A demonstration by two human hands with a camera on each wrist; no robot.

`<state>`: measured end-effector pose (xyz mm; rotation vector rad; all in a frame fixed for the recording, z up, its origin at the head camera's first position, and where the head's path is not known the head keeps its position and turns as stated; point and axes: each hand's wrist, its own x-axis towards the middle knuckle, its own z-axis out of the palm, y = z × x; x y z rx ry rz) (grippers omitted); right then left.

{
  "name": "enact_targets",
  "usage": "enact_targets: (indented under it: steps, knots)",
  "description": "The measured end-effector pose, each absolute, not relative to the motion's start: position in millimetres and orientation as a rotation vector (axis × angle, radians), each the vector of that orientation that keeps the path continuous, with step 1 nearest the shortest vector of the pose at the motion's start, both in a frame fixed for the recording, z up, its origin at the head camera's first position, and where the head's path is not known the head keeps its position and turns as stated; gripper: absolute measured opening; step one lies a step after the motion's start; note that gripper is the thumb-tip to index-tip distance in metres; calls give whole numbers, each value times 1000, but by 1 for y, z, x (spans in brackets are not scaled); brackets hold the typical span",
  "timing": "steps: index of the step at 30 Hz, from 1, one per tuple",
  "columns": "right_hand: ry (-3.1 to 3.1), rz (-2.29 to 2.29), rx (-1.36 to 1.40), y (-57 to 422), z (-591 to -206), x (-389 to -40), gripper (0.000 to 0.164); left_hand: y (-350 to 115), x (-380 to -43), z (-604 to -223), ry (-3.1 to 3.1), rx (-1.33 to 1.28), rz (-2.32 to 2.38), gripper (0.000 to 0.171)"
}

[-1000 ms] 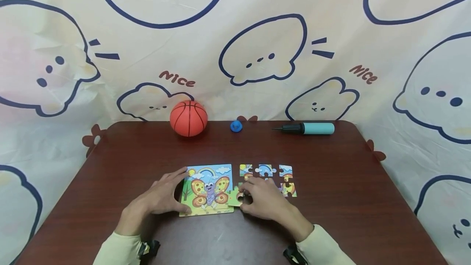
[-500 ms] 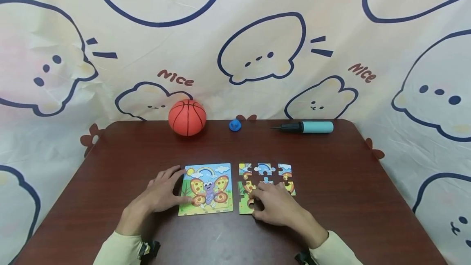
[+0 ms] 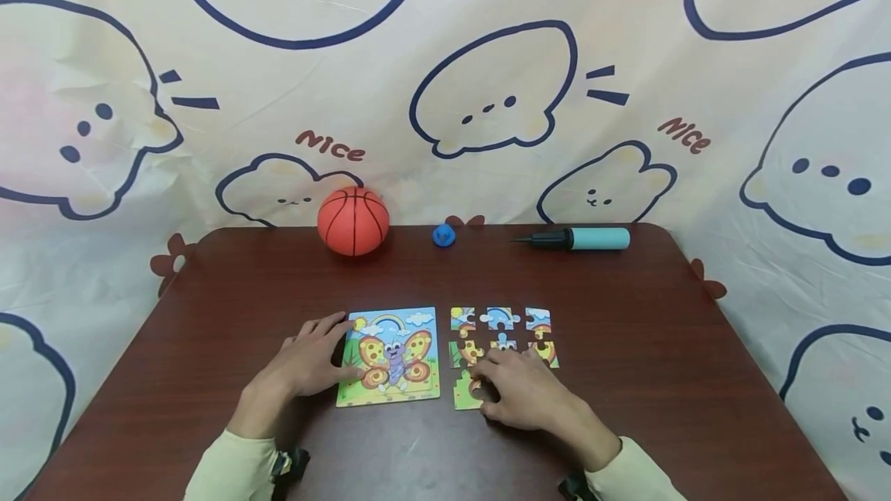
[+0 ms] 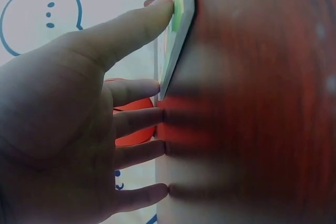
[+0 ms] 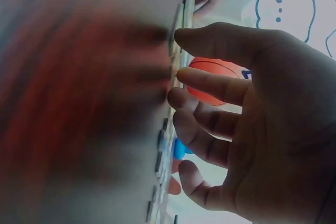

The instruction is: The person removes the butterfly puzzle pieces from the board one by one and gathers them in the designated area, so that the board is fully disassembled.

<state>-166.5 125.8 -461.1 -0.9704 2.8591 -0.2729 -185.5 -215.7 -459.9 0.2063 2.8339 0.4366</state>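
A square puzzle board (image 3: 395, 354) with a butterfly picture lies flat on the table. My left hand (image 3: 306, 362) rests along its left side, thumb on the surface and index fingertip at the upper corner; the fingers look straight in the left wrist view. To the board's right, my right hand (image 3: 525, 389) pinches a green puzzle piece (image 3: 464, 394) between thumb and index finger, low at the table. Loose puzzle pieces lie in rows above it, among them a rainbow piece (image 3: 500, 318) and a yellow wing piece (image 3: 546, 353). The hand hides whatever lies beneath it.
Along the back edge of the brown table (image 3: 626, 377) sit a small red basketball (image 3: 353, 221), a blue round object (image 3: 443, 236) and a teal and black pump-like tool (image 3: 592, 239). A patterned cloth (image 3: 390, 99) hangs behind.
My right hand has carried the green piece rightward, off the board's edge, to below the other pieces, then slightly nearer me. My left hand stays at the board.
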Motion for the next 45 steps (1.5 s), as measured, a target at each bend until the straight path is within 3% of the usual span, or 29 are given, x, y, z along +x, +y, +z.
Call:
enact_targets:
  steps: [26,33,45]
  knots:
    - [2826,-326,-1053,43,-460,-187,32,-210,-185,-456,2861,216,386,96]
    - [2805,-319,-1096,24,-465,-184,41,-214,-184,-462,2866,209,378,95]
    - [2783,-324,-1068,16,-463,-180,35,-214,-184,-463,2861,208,392,94]
